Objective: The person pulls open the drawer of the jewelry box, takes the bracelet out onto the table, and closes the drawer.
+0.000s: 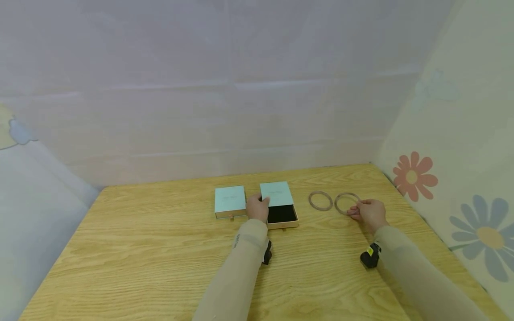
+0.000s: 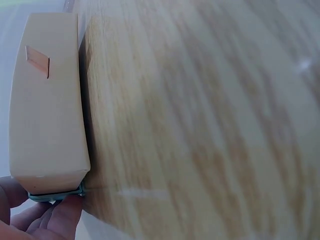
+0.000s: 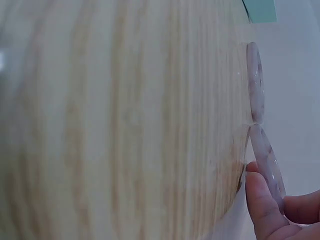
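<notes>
In the head view, my left hand [image 1: 257,208] grips the left side of a pale blue drawer box [image 1: 278,192]. Its drawer [image 1: 283,225] is pulled partway out toward me and shows a black lining. The left wrist view shows the cream drawer front [image 2: 50,115] with a small ribbon tab, my thumb and fingers around the blue sleeve behind it. My right hand [image 1: 372,215] pinches the near right edge of a pinkish marbled bangle [image 1: 335,205]. That edge is raised off the table in the right wrist view, while the far edge stays low beside a second bangle [image 3: 256,82].
A closed pale blue box [image 1: 230,199] with a ribbon tab sits left of the open one. The second bangle lies flat between the open box and the held bangle. Behind the wooden table [image 1: 160,249] hangs a pale sheet, with a flower-printed one at the right.
</notes>
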Action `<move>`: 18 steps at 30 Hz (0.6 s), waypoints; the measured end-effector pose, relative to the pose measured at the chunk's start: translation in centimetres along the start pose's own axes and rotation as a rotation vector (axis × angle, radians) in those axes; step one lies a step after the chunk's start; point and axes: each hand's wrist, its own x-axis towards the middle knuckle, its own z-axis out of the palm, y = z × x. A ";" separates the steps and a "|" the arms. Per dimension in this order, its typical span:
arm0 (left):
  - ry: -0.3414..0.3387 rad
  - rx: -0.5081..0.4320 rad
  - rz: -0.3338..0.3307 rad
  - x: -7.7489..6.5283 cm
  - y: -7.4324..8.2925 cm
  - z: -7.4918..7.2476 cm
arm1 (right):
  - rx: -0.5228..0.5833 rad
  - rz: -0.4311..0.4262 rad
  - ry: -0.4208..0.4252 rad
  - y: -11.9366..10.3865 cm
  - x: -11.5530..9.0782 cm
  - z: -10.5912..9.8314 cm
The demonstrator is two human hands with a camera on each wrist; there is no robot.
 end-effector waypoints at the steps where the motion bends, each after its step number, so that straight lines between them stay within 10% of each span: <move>1: -0.002 -0.001 -0.002 -0.1 0.0 0.0 | -0.004 0.002 0.003 0.0 0.1 0.0; 18: -0.009 -0.004 -0.008 0.4 -0.5 0.2 | -0.136 -0.031 -0.010 0.3 2.7 0.0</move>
